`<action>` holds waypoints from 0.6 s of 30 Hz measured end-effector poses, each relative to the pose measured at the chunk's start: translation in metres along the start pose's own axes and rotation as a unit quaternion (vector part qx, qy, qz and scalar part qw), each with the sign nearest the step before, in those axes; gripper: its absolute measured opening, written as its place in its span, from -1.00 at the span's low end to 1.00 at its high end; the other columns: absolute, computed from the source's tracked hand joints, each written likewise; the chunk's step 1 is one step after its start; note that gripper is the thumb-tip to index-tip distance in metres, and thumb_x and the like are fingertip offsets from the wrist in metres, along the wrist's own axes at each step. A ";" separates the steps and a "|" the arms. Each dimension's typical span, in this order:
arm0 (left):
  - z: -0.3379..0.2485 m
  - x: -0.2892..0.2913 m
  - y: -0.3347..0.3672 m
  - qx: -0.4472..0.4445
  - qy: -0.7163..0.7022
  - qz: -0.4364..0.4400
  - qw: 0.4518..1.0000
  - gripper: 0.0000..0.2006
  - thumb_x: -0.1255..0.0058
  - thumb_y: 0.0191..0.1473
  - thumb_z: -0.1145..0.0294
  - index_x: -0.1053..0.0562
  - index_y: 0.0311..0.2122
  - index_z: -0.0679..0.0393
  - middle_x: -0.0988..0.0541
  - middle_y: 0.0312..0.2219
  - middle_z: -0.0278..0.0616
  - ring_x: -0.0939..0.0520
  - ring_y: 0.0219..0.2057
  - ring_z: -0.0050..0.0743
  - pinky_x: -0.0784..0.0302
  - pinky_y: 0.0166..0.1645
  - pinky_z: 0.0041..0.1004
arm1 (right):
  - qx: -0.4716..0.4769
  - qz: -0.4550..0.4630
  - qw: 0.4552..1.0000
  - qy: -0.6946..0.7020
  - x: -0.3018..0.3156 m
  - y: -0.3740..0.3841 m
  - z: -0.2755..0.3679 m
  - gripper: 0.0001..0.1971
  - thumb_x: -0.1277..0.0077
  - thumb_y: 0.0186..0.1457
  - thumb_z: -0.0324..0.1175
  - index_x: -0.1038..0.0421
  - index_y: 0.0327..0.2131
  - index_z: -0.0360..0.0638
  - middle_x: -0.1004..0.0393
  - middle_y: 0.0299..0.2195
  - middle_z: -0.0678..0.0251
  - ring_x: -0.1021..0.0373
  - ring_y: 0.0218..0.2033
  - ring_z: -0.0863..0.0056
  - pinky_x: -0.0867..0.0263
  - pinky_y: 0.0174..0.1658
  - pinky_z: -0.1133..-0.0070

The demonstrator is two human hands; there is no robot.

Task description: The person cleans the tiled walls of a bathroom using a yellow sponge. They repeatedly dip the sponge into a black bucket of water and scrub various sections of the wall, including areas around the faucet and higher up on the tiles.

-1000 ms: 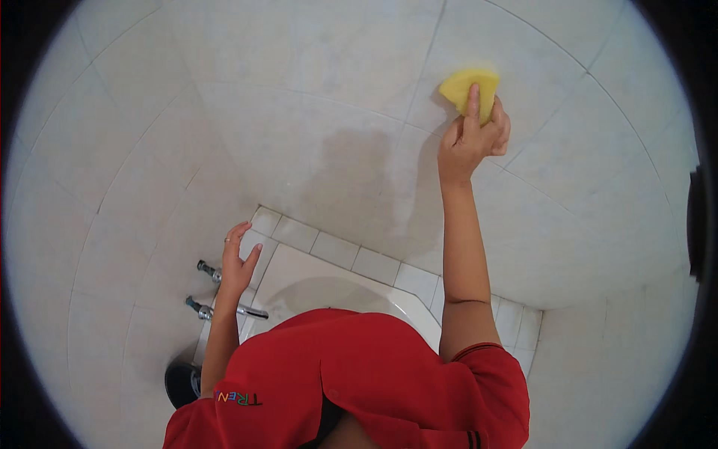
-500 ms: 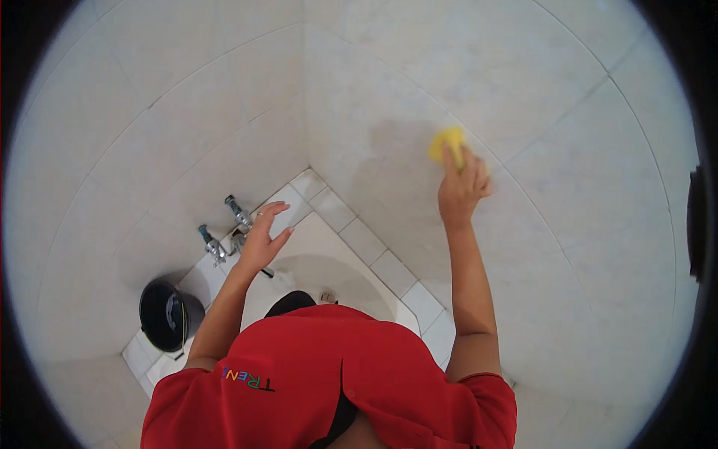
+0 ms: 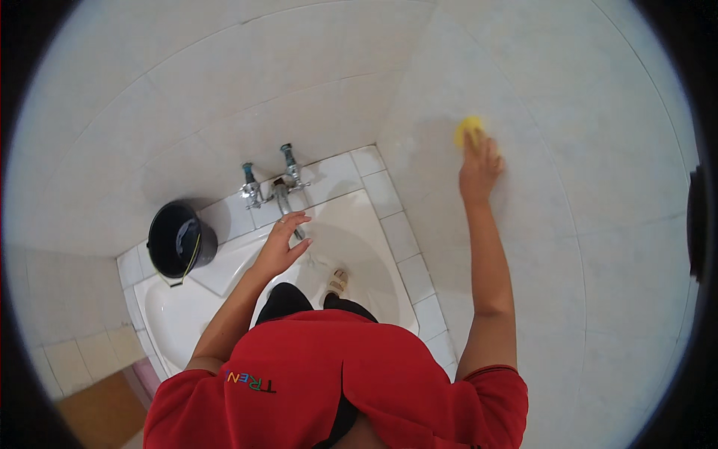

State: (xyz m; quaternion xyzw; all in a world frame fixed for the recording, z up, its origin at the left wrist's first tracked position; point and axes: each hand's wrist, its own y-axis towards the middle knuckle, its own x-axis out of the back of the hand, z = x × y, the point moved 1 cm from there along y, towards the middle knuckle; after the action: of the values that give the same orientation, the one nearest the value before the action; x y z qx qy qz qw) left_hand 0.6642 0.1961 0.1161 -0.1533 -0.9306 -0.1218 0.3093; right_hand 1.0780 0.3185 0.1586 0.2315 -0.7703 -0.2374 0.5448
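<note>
My right hand (image 3: 482, 170) presses a yellow sponge (image 3: 470, 132) against the pale tiled wall (image 3: 538, 179) on the right, arm stretched forward. Its fingers cover part of the sponge. Over the white bathtub (image 3: 351, 217) hangs my left hand (image 3: 283, 243), empty, with thumb and fingers apart and a ring on one finger. Just beyond that hand is the chrome tap spout (image 3: 282, 196), which it seems to overlap without gripping; contact cannot be made out.
Two tap valves (image 3: 250, 185) rise from the tiled ledge (image 3: 368, 161) by the far wall. At left a black bucket (image 3: 178, 241) with a wire handle stands on the tub's edge, something pale inside. My sandalled foot (image 3: 337, 281) is in the tub. A brown surface (image 3: 105, 411) shows lower left.
The view has swung left, so taps, bucket and wall corner sit further right or higher. My right hand and the sponge are nearer the wall corner. My left hand stays open.
</note>
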 end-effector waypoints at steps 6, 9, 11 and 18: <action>0.043 0.028 -0.053 0.051 0.000 -0.081 0.995 -0.55 -0.15 -0.05 0.43 -0.34 0.00 0.12 -0.36 0.02 0.03 -0.35 0.08 0.01 -0.23 0.15 -0.24 | 0.057 0.044 0.997 0.032 -0.078 -0.014 0.034 -0.54 0.07 0.03 -0.46 -0.31 0.06 0.10 -0.24 0.12 0.46 -0.12 0.16 0.36 -0.01 0.09 0.27; 0.086 0.047 -0.107 0.124 0.032 -0.111 0.986 -0.53 -0.17 -0.07 0.39 -0.34 0.00 0.11 -0.37 0.01 0.05 -0.35 0.07 0.05 -0.23 0.15 -0.21 | 0.054 0.314 0.948 -0.008 -0.144 -0.083 0.049 -0.50 0.02 0.02 -0.45 -0.31 0.09 0.11 -0.23 0.15 0.44 -0.10 0.19 0.34 0.02 0.16 0.19; 0.132 0.060 -0.159 0.187 0.087 -0.173 0.963 -0.49 -0.20 -0.13 0.34 -0.35 -0.01 0.11 -0.38 -0.01 0.06 -0.37 0.05 0.07 -0.26 0.12 -0.17 | -0.109 0.511 0.848 0.085 -0.108 -0.072 0.118 -0.51 0.04 0.00 -0.47 -0.34 0.08 -0.01 -0.33 0.07 0.34 -0.23 0.09 0.39 -0.14 0.09 0.33; 0.262 0.107 -0.276 0.416 0.212 -0.245 0.849 -0.37 -0.24 -0.22 0.30 -0.30 0.05 0.03 -0.27 0.10 -0.01 -0.22 0.16 0.05 -0.07 0.17 0.09 | -0.041 0.629 0.495 0.598 0.037 -0.023 0.344 -0.47 0.01 0.04 -0.39 -0.24 0.14 -0.19 -0.41 -0.06 0.28 -0.35 -0.10 0.54 -0.27 -0.07 0.61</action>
State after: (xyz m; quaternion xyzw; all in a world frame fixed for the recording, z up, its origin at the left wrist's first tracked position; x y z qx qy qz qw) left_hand 0.3421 0.0480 -0.0583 0.2526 -0.8130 0.1758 0.4943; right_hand 0.7425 0.3172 0.0702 -0.2502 -0.1909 0.3319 0.8893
